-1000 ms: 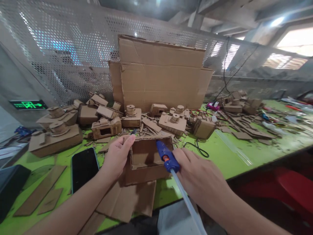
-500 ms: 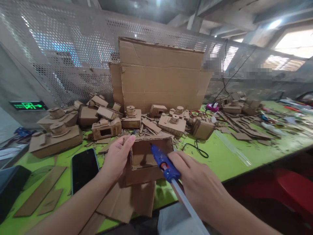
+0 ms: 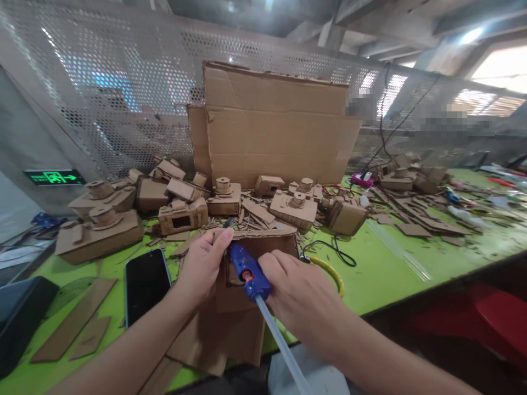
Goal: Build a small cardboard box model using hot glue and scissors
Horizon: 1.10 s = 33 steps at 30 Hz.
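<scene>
From here I see the left hand (image 3: 201, 266) pinching the cardboard box (image 3: 233, 302) right of the phone (image 3: 147, 285), the right hand (image 3: 300, 282) gripping the glue gun (image 3: 258, 285), whose probably hot tip (image 3: 234, 251) could slip and burn the nearby thumb (image 3: 224, 238).

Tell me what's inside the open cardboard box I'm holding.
Brown cardboard wall shows inside the box. The blue glue gun points toward its upper left corner. The gun and your right hand cover much of the opening; what's behind them can't be seen.
</scene>
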{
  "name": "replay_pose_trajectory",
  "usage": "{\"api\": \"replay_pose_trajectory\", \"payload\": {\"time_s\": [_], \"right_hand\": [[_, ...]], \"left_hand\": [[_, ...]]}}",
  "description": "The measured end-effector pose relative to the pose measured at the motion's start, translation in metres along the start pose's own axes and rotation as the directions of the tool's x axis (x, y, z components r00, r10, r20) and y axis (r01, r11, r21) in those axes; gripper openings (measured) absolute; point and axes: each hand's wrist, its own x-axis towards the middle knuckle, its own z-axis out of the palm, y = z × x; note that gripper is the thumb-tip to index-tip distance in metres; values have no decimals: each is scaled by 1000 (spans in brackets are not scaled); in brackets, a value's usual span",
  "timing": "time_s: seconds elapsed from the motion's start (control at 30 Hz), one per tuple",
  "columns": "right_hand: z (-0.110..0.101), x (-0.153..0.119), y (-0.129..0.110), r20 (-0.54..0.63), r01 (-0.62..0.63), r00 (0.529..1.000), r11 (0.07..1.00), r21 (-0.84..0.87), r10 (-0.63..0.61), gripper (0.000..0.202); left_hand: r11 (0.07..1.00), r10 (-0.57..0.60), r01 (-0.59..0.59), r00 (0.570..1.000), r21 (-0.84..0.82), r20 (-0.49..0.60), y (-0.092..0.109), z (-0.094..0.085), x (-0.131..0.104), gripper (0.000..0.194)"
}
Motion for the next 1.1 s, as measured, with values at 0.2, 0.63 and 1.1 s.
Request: {"api": "replay_pose_trajectory", "payload": {"time_s": [0.2,0.63,1.1], "right_hand": [[-5,-4,1,51,-16,999,998,-58,19,22],[-11,-40,38,-191,-112,979,973,-200,73,26],[-12,-6,9,-26,-28,999,997,66,30,17]], "left_hand": [[1000,10,-10,1000,-5,0,0,1,1,32],[1000,14,-14,1000,9,-8,0,-1,2,31],[1000,-11,11,1000,6,25,6,4,-4,33]]}}
